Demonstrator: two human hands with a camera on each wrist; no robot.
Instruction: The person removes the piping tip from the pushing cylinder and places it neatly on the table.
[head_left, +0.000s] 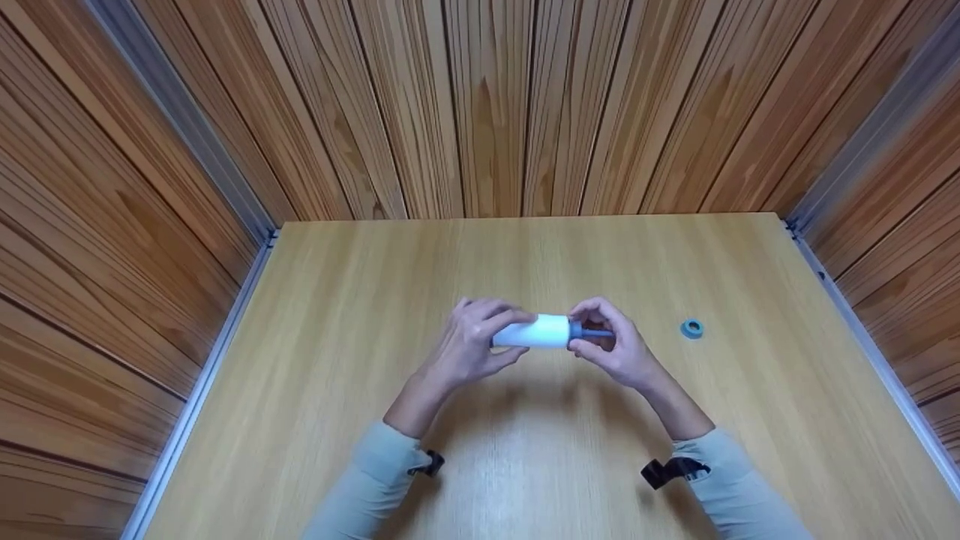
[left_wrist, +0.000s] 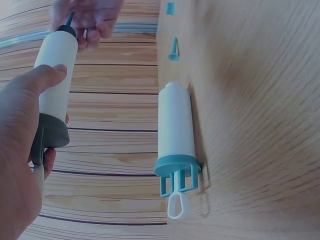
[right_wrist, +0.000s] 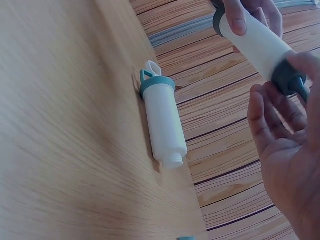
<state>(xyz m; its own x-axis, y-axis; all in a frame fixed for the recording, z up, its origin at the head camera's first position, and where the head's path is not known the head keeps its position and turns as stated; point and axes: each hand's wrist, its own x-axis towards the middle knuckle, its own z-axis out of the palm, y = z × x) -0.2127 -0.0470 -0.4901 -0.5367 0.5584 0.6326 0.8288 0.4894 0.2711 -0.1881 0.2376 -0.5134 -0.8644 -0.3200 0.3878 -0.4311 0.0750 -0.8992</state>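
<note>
Above the table my left hand [head_left: 471, 341] holds a white icing syringe [head_left: 551, 331] by its barrel, its thumb lying along the side in the left wrist view. The syringe has a dark end cap [left_wrist: 53, 131] at the left hand and a dark collar [right_wrist: 286, 76] with a narrow nozzle at the other end. My right hand [head_left: 621, 346] pinches that collar between thumb and fingertips. Below lies a second white syringe [left_wrist: 176, 122], with a teal cap, finger loops and a white pull ring, on its side on the table.
A loose teal nozzle [left_wrist: 173, 52] lies on the table beyond the second syringe's tip. Farther right is a small teal ring [head_left: 691, 328]. Wood-panelled walls [head_left: 487, 112] and metal rails [head_left: 206, 375] border the wooden table [head_left: 337, 300].
</note>
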